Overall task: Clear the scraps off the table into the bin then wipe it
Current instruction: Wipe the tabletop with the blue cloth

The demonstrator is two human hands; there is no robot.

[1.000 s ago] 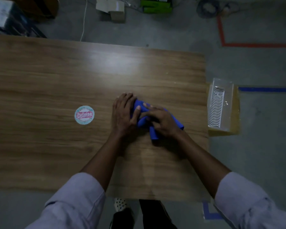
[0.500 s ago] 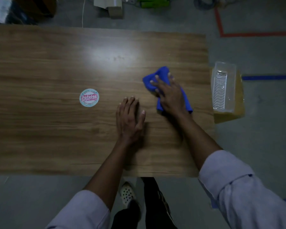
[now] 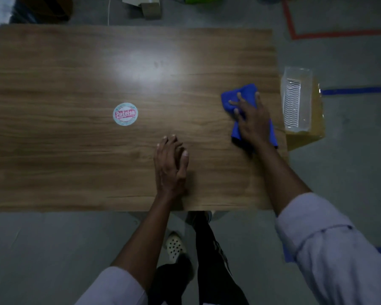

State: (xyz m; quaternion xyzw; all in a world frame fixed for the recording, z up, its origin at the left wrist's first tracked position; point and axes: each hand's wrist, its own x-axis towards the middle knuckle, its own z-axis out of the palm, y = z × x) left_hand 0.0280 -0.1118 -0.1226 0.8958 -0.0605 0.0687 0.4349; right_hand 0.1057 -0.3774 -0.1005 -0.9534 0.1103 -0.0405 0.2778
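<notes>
Wooden table (image 3: 75, 161): right hand (image 3: 253, 125) flat, pressing blue cloth (image 3: 248, 91) near right edge; left hand (image 3: 170, 165) flat.

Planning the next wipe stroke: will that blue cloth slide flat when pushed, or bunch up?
Probably floppy: the blue cloth lies rumpled in folds under the right hand, so its leading edge may bunch. It likely slides easily, since the table looks smooth and glossy. It seems light; the spread hand alone should carry it.
</notes>
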